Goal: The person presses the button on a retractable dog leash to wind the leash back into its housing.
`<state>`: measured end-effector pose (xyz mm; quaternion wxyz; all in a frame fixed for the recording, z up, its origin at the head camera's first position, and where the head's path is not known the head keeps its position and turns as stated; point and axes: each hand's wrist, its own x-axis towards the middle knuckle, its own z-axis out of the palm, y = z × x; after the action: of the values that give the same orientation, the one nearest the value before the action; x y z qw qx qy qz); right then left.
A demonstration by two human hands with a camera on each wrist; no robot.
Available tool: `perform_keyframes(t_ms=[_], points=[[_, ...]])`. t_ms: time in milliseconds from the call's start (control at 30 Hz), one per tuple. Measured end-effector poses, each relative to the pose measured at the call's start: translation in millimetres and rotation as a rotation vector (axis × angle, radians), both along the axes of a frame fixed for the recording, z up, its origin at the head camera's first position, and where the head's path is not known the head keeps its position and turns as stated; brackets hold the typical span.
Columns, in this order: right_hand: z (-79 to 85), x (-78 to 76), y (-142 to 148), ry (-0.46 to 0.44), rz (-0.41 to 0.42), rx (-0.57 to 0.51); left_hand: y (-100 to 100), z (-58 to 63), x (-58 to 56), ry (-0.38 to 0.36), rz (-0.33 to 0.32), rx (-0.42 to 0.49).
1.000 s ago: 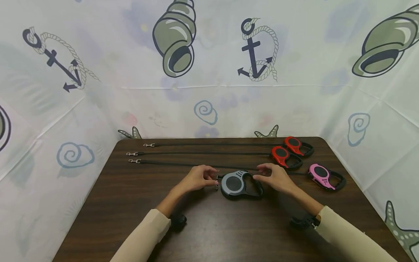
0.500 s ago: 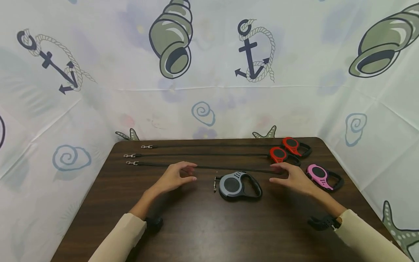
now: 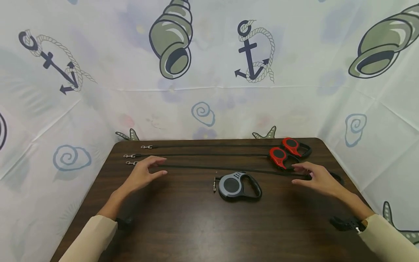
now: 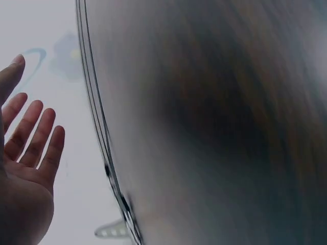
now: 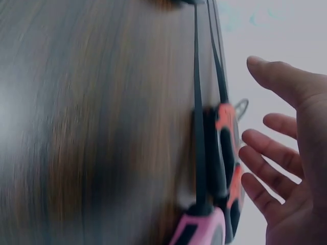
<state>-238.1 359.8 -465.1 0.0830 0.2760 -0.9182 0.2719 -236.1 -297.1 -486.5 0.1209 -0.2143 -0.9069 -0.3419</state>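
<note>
A grey and black retractable dog leash (image 3: 231, 185) lies at the middle of the table, its metal clip (image 3: 214, 185) close against the left side. My left hand (image 3: 143, 174) hovers apart from it, near the clip end of the nearest stretched-out cord (image 3: 209, 167). Its fingers are loosely bent around nothing. On the other side my right hand (image 3: 315, 178) is also free, with relaxed fingers. It hides most of the pink leash (image 5: 202, 230) in the head view; in the right wrist view that leash's pink case shows at the bottom.
Two red and black retractable leashes (image 3: 278, 157) lie at the back right. Their cords (image 3: 203, 154) run left across the table (image 3: 203, 225), ending in metal clips (image 3: 129, 155). A patterned cloth (image 3: 222, 109) hangs behind and along the sides.
Both hands have drawn away from the grey leash, the left hand going left and the right hand going right. The grey leash stays on the table.
</note>
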Motion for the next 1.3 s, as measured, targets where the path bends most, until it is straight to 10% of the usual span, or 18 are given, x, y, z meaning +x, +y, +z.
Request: perform_keyframes(t_ms=[700,1300], points=[[-12.0,-2.4,74,0.179,0.007,0.016,-84,-9.6,-10.0,0.009,0.128,-0.202],[-28.8,7.3,99,0.156,-0.109,0.116,-100,-18.3,-16.5,-0.058,0.154,-0.270]])
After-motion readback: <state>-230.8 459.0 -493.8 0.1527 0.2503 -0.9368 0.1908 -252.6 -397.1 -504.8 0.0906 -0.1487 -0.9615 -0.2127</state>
